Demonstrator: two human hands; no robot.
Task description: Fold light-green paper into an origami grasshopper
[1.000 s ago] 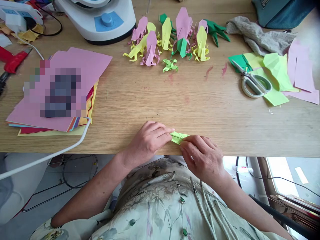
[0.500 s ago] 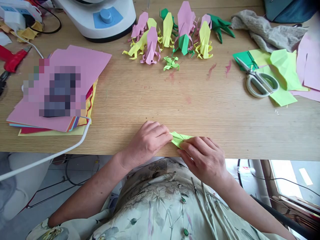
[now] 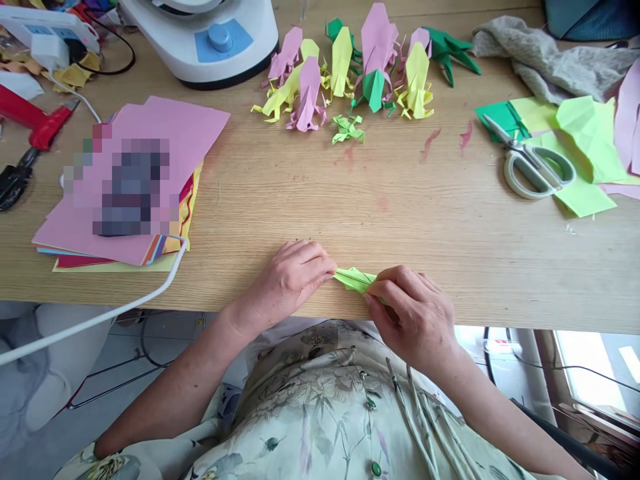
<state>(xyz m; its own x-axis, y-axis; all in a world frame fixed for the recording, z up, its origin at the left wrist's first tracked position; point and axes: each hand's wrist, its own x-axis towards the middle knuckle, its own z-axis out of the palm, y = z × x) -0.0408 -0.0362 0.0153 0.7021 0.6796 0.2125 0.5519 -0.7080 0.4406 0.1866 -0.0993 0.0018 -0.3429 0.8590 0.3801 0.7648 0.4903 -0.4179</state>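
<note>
A small folded piece of light green paper [image 3: 354, 279] lies between my hands close to the table's front edge. My left hand [image 3: 295, 275] pinches its left tip with thumb and fingers. On the other side, my right hand [image 3: 414, 303] grips the right end, and its fingers cover that part of the paper. A crease runs along the visible middle of the strip. Farther back stand several folded paper figures, among them a small green paper frog [image 3: 348, 129], a pink figure [image 3: 307, 93] and a yellow one [image 3: 417, 81].
On the left a stack of coloured paper [image 3: 135, 247] carries a blurred-out object, with a white cable [image 3: 125, 300] alongside. Scissors [image 3: 535, 167] rest on green sheets [image 3: 583, 143] at right. A white appliance [image 3: 215, 47], a red-handled tool [image 3: 47, 130] and a grey cloth [image 3: 530, 57] lie farther back.
My left hand has drawn slightly left with the paper's tip, and more of the left part shows as a narrow point. The whole view has shifted a little.
</note>
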